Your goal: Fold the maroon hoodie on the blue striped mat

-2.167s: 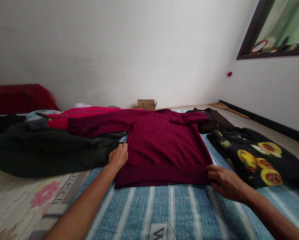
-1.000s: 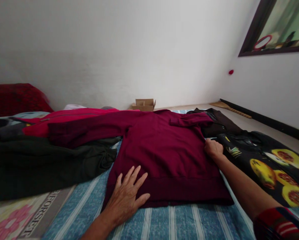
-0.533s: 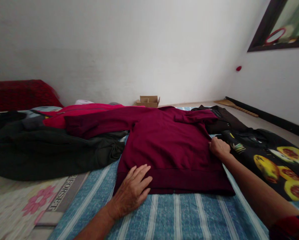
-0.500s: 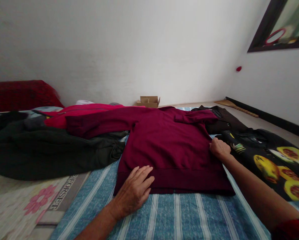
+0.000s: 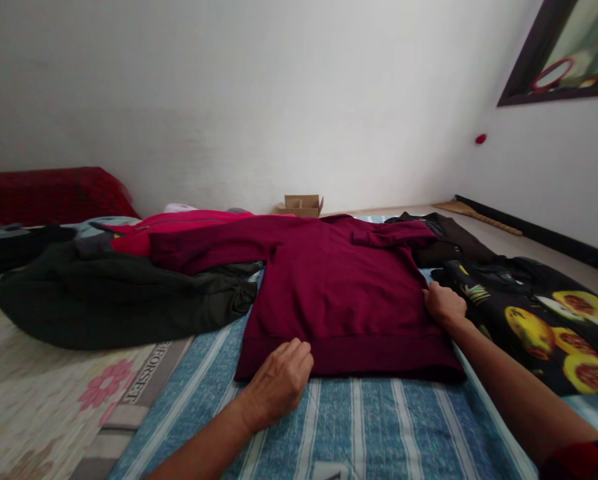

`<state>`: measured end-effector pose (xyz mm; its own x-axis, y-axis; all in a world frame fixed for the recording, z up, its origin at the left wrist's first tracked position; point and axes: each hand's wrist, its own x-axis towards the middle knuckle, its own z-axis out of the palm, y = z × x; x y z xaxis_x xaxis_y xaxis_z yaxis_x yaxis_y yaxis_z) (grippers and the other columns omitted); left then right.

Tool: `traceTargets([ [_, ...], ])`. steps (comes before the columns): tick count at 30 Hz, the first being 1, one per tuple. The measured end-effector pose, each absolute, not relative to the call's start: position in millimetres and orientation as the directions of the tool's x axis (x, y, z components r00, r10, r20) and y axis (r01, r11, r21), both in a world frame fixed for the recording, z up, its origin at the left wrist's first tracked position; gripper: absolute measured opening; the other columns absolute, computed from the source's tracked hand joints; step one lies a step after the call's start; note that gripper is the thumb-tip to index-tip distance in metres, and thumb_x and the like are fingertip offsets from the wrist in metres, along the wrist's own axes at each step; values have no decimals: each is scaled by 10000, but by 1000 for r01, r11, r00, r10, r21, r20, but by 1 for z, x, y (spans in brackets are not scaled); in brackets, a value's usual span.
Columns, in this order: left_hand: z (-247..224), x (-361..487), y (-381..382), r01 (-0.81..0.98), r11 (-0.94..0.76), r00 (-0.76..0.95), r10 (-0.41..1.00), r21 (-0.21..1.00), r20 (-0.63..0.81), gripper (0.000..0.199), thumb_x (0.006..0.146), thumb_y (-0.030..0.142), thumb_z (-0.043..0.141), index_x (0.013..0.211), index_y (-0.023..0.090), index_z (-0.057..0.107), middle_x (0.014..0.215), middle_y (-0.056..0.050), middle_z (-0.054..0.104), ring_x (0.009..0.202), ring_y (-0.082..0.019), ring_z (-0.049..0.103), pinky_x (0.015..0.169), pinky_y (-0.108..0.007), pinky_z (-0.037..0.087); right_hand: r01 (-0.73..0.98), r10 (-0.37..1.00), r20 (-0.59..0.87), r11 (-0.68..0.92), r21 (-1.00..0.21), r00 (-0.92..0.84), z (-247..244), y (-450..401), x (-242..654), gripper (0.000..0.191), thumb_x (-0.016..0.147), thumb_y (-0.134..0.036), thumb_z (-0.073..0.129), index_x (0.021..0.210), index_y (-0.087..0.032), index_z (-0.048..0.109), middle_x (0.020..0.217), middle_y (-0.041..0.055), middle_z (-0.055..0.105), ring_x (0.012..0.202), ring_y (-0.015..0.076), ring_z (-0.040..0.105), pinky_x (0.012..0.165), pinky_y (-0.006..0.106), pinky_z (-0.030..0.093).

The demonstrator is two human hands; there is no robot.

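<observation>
A maroon long-sleeved top [image 5: 339, 287] lies spread on a blue striped cloth [image 5: 379, 427], its hem toward me. One sleeve stretches out to the left over other clothes; the other is folded across the upper right of the body. My left hand [image 5: 283, 373] is at the hem, left of its middle, with fingers curled together on the fabric's edge. At the right side edge, my right hand [image 5: 445, 303] has its fingers closed on the maroon fabric.
Left of the top lie a dark green garment [image 5: 109, 300] and a bright pink one [image 5: 179, 223]. To the right are a black fruit-print garment [image 5: 543, 327] and a dark brown one [image 5: 449, 240]. A small cardboard box [image 5: 303, 205] stands by the wall.
The fingers of my left hand, spread flat on the hem before, have drawn together and curled. The hem's front edge looks straighter. The view has shifted slightly left.
</observation>
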<state>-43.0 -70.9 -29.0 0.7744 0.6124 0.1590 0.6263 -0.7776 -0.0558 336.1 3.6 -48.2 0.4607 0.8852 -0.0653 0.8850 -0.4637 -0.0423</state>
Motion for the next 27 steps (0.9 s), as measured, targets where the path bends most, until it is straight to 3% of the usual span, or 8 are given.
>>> traceTargets([
  [7, -32, -47, -77, 633, -774, 764, 622, -8, 173, 209, 785, 36, 405, 863, 192, 519, 918, -57, 549, 879, -195, 498, 806, -339, 434, 903, 903, -22, -429, -5, 429, -43, -2, 329, 330, 930, -269, 311, 1073, -87, 546, 925, 204, 654, 875, 311, 646, 700, 386, 451],
  [10, -27, -47, -78, 633, -774, 762, 630, 30, 150, 169, 787, 69, 449, 877, 189, 528, 933, -49, 554, 865, -190, 499, 793, -332, 437, 928, 928, 41, -373, 23, 372, -29, -9, 313, 318, 921, -200, 289, 1065, -85, 549, 1024, 213, 620, 940, 320, 612, 740, 395, 430],
  [12, -23, -46, -79, 635, -771, 759, 634, 46, 148, 100, 792, 128, 501, 867, 185, 537, 936, -50, 557, 866, -195, 501, 789, -336, 441, 964, 959, 116, -264, 42, 257, -19, -19, 295, 304, 920, -213, 311, 1053, -110, 564, 1079, 197, 597, 1003, 314, 572, 797, 403, 406],
  [14, -21, -45, -79, 641, -766, 751, 640, 52, 164, 46, 807, 208, 539, 843, 181, 547, 915, -53, 561, 860, -201, 508, 781, -341, 446, 998, 977, 214, -32, 49, 21, -15, -33, 273, 294, 919, -285, 367, 1043, -135, 587, 1051, 170, 610, 985, 288, 564, 830, 396, 393],
  [16, -20, -45, -77, 661, -750, 732, 655, 39, 187, 84, 833, 257, 534, 824, 177, 557, 870, -52, 566, 830, -198, 518, 757, -335, 453, 983, 948, 266, 182, 2, -176, -20, -49, 253, 318, 925, -350, 383, 1063, -163, 601, 1061, 135, 621, 991, 249, 559, 882, 371, 377],
  [18, -22, -48, -75, 697, -717, 700, 683, 6, 208, 127, 862, 253, 497, 792, 171, 563, 818, -51, 568, 789, -192, 526, 726, -327, 458, 953, 924, 262, 300, -47, -278, -33, -65, 241, 389, 911, -443, 404, 1135, -182, 585, 1150, 117, 601, 1064, 248, 530, 951, 390, 344],
  [22, -24, -59, -71, 815, -572, 576, 787, -86, 220, 213, 882, 209, 439, 723, 161, 572, 774, -67, 575, 761, -211, 546, 694, -338, 464, 945, 941, 192, 304, -118, -279, -67, -83, 239, 587, 890, -568, 348, 1342, -207, 448, 1401, 118, 419, 1306, 287, 327, 1050, 467, 241],
  [27, -10, -60, -65, 925, -353, 369, 923, -139, 113, 203, 858, 201, 454, 721, 149, 594, 762, -86, 586, 771, -242, 579, 696, -360, 475, 948, 963, 100, 266, -176, -251, -73, -83, 244, 648, 884, -614, 287, 1400, -230, 367, 1465, 103, 323, 1361, 277, 225, 1086, 477, 171],
])
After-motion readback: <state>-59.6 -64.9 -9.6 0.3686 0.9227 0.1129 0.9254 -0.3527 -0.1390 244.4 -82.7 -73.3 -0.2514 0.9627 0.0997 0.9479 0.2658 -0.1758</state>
